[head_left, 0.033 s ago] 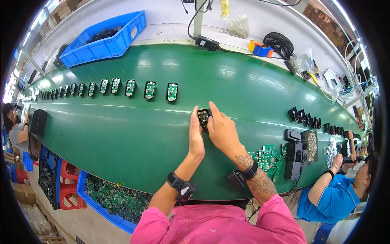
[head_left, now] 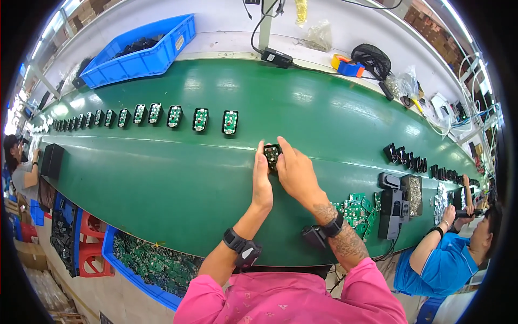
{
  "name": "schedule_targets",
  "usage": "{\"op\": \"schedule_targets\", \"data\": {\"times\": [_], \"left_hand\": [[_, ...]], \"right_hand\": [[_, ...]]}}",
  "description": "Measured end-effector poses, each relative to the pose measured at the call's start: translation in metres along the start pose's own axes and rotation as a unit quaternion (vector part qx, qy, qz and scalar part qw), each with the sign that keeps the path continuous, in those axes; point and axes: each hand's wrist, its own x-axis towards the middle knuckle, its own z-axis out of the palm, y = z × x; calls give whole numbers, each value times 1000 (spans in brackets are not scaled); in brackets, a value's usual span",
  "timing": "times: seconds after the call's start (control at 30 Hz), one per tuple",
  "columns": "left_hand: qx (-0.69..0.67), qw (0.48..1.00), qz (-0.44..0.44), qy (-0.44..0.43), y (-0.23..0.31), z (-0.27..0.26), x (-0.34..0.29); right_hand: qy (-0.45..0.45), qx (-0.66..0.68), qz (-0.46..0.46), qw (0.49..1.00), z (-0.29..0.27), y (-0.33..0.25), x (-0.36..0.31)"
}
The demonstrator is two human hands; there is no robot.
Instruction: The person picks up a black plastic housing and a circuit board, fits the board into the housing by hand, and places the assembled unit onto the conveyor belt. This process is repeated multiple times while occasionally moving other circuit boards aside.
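Both my hands gripping one small black housing with a green circuit board [head_left: 272, 155] over the middle of the green conveyor belt [head_left: 162, 178].

My left hand [head_left: 261, 181] pinches its left side; my right hand [head_left: 294, 173] closes over its right. A row of matching black housings [head_left: 172, 116] runs toward the belt's far left edge; loose green boards [head_left: 356, 208] lie by the near edge.
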Motion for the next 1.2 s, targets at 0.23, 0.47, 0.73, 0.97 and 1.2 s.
{"op": "schedule_targets", "data": {"times": [0.23, 0.47, 0.73, 0.97, 1.2], "left_hand": [[48, 996, -5, 73, -8, -6, 12], [153, 969, 105, 164, -8, -12, 26], [213, 968, 111, 70, 6, 9, 8], [161, 975, 146, 40, 11, 14, -1], [131, 987, 79, 45, 9, 8, 7]], "right_hand": [[-72, 245, 135, 957, 3, 39, 57], [-49, 230, -16, 972, 18, 37, 45], [-20, 260, 13, 965, -13, -7, 6], [32, 252, -60, 965, -13, -6, -7], [-7, 291, -22, 957, -4, 6, 0]]}}
